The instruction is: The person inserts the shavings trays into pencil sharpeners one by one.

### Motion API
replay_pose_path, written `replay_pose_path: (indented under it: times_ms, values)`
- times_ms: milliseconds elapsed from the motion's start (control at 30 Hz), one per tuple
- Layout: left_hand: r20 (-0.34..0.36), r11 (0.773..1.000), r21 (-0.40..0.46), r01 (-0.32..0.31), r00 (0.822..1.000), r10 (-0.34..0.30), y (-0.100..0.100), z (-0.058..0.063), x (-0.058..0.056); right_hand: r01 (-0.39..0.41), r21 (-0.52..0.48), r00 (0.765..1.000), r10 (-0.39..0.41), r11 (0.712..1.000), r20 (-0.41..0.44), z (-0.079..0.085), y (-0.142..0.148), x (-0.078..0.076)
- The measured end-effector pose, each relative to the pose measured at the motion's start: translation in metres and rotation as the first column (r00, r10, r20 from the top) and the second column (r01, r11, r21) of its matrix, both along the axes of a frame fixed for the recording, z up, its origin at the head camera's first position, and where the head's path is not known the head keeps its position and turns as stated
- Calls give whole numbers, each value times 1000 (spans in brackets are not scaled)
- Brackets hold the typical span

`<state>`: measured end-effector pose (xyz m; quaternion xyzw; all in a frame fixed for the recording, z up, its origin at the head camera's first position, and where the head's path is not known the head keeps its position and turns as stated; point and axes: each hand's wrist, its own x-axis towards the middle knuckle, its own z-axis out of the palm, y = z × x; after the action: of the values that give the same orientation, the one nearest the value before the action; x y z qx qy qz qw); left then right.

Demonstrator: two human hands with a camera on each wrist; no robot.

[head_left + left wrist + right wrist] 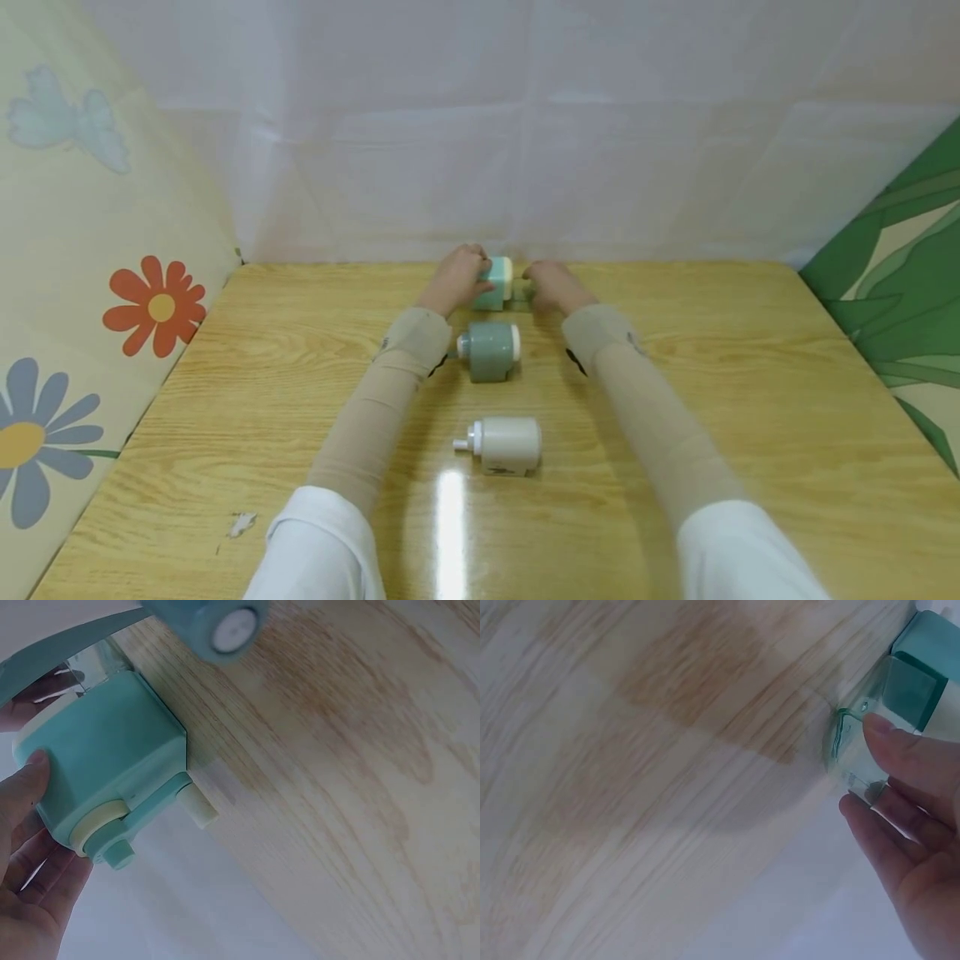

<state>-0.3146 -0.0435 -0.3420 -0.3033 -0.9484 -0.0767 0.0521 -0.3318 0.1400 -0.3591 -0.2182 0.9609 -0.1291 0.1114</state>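
Observation:
A teal crank pencil sharpener [495, 283] with a cream front lies on its side at the back of the table. My left hand [457, 279] grips its body, the thumb on one face and the fingers curled round the other, close to the crank [154, 806]. On the opposite end, my right hand [555, 286] pinches a clear greenish drawer [862, 754] between thumb and fingers. The drawer extends from the sharpener's front, partly out of the body. Nearer to me lie a dark green sharpener-like piece [491, 352] and a beige one [510, 444], both on their sides.
The wooden table [750, 400] ends at a white sheet [525, 167] right behind the hands. Flower-printed panels [161, 308] stand on the left and leaf-printed ones [915, 275] on the right. A scuffed patch [242, 524] marks the table's front left.

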Motion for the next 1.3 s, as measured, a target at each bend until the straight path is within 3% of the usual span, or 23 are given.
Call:
replay_pose_path:
  times_ms: [633, 967, 1300]
  values:
    - [3, 999, 12, -31, 1000, 31, 0, -1, 3, -7, -32, 1000, 6, 999, -2, -6, -2, -4]
    - [2, 999, 20, -34, 999, 33, 1, 1, 4, -70, -36, 997, 68, 997, -48, -6, -7, -5]
    - [3, 999, 7, -38, 999, 38, 4, 1, 4, -13, -169, 1000, 16, 985, 12, -7, -4, -3]
